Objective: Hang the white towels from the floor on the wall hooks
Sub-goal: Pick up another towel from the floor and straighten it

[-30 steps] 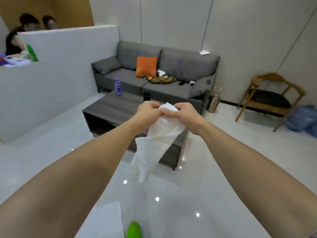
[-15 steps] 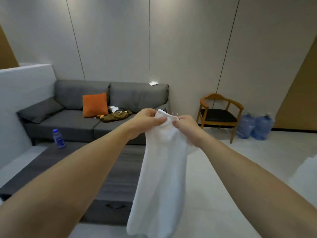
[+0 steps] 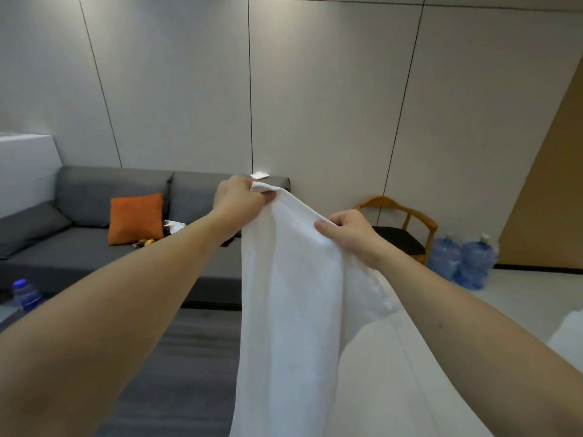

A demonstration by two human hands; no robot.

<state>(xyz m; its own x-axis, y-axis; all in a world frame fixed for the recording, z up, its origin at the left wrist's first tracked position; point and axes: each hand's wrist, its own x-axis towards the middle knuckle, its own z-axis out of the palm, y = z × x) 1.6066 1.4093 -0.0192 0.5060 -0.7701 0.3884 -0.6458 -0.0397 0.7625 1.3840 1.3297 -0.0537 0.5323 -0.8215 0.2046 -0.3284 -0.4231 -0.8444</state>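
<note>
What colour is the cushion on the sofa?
Orange, plain with no pattern; the cushion shows clearly in the head view, on the grey sofa.

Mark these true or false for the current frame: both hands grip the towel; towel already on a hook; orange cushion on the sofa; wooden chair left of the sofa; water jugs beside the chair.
1. Both hands grip the white towel. True: the left hand and right hand pinch its top edge.
2. The towel hangs on a wall hook. False: it hangs from the hands; no hook is visible.
3. An orange cushion sits on the grey sofa. True.
4. The wooden chair stands left of the sofa. False: it stands right of it.
5. Blue water jugs stand beside the chair. True.
</note>
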